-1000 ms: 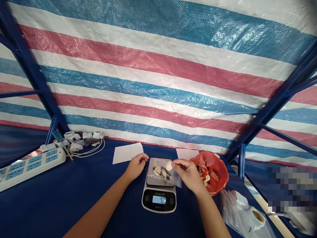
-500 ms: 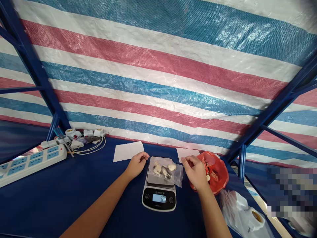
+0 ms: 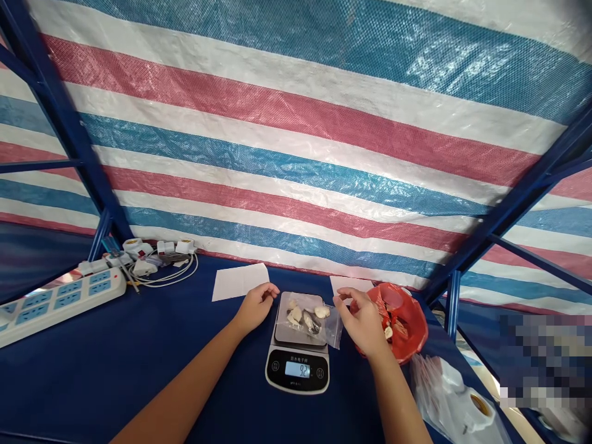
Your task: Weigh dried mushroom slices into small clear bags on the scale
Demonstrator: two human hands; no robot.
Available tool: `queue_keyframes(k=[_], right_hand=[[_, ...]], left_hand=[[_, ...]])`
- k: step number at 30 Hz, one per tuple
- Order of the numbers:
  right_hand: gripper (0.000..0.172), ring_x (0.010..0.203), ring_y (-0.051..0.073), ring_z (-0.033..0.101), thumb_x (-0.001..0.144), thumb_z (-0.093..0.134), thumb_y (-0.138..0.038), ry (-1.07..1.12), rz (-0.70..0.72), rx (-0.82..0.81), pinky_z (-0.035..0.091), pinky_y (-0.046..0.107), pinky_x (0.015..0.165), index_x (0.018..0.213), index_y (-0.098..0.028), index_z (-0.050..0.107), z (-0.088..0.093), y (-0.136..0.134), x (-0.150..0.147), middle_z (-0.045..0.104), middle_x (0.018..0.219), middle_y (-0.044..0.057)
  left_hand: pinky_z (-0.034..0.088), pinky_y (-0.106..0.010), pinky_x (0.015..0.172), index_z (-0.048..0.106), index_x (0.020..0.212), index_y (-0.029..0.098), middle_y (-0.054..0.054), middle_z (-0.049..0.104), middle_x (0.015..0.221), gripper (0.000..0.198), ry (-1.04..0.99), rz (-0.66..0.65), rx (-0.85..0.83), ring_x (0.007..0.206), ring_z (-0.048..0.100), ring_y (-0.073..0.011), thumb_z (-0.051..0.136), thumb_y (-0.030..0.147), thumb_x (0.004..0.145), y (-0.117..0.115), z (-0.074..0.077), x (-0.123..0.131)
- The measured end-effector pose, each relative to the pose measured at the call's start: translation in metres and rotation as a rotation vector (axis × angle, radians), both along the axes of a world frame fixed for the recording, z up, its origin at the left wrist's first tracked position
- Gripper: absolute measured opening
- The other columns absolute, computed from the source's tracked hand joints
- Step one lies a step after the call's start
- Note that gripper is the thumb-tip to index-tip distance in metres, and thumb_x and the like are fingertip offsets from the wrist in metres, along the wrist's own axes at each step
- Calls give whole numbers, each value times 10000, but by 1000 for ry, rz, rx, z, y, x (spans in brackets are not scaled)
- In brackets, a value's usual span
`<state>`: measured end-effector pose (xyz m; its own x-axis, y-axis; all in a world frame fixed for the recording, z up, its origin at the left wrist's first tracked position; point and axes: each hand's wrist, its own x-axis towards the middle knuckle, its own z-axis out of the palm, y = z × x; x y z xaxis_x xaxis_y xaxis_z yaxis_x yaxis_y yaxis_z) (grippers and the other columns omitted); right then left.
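Observation:
A kitchen scale (image 3: 298,372) stands in front of me, its lit display reading 9.2. On its metal plate lies a clear zip bag (image 3: 332,327) with pale chunks and a dark piece inside; the bag's right end hangs past the plate. My left hand (image 3: 256,308) rests just left of the plate, open, loosely curled and holding nothing. To the right of the bag hovers my right hand (image 3: 363,317), with thumb and fingers apart and nothing between them. Behind it, partly covered, is a red plastic bag (image 3: 414,320) with pale slices and red packets in it.
White paper sheets (image 3: 238,282) lie at the back, one partly behind my right hand. At the left are a power strip (image 3: 69,299) and plugs with white cables (image 3: 171,280). Clear bags with white adapters (image 3: 462,401) lie front right. Blue frame posts (image 3: 504,197) and striped sheeting enclose the table.
My right hand has shifted slightly and its thumb and fingers have spread apart. The left hand, the scale and the zip bag stay in place; the reading is the same.

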<state>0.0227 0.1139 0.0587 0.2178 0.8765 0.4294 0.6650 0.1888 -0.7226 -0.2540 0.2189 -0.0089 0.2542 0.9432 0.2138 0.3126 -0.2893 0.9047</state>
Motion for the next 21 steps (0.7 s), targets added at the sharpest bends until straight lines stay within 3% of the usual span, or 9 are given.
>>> queue_keyframes(k=[12,21], right_hand=[[337,1101,279,683,904,652,-506,-2,59,-56,489,443,1021,1085,-232,727,0,-1,-3,771,1072,77],[363,1086,291,700,882,686,-531,-27,63,-69,506,461,1006,1088,-236,738,2,-3,-4,778,1070,82]], left_hand=[[545,-345,786,682,933,211,-55,688,907,247,4,-3,-2,842,651,-204,506,264,768,1,-2,0],[543,-361,811,675,948,206,-58,685,924,260,6,-9,-10,863,655,-212,489,265,776,2,-3,0]])
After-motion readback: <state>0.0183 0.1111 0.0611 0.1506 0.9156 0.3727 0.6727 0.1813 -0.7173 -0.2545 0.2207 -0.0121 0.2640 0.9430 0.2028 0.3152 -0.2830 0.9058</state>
